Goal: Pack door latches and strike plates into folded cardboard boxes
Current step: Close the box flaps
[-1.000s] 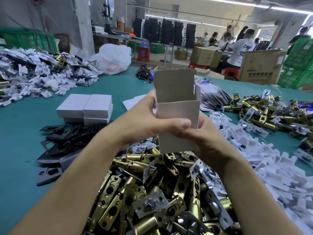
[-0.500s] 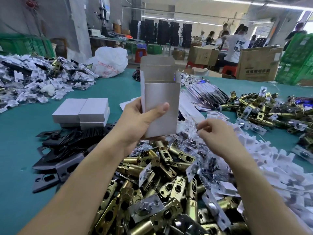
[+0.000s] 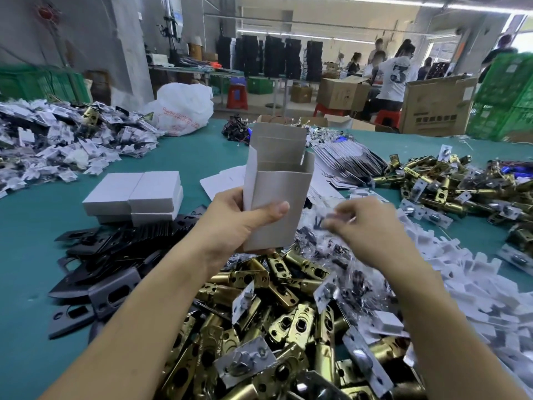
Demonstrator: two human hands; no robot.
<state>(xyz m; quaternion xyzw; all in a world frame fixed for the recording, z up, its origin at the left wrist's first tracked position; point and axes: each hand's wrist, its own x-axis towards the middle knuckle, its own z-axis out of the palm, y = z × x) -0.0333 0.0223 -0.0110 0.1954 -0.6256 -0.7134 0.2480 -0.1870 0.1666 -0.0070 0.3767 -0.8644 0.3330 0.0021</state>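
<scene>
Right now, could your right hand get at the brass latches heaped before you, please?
Probably yes: the right hand hovers just beyond the brass latches, nothing covers them, and the left hand holds the cardboard box off to its side. Its blurred fingers may be occupied.

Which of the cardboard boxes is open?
The upright grey cardboard box held in the left hand, top flap raised; the stacked white cardboard boxes lie closed.

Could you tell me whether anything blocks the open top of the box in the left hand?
Nothing visible does. The left hand holds the box upright, top flap raised behind, mouth open. The right hand is beside it to the right, apart from it.
</scene>
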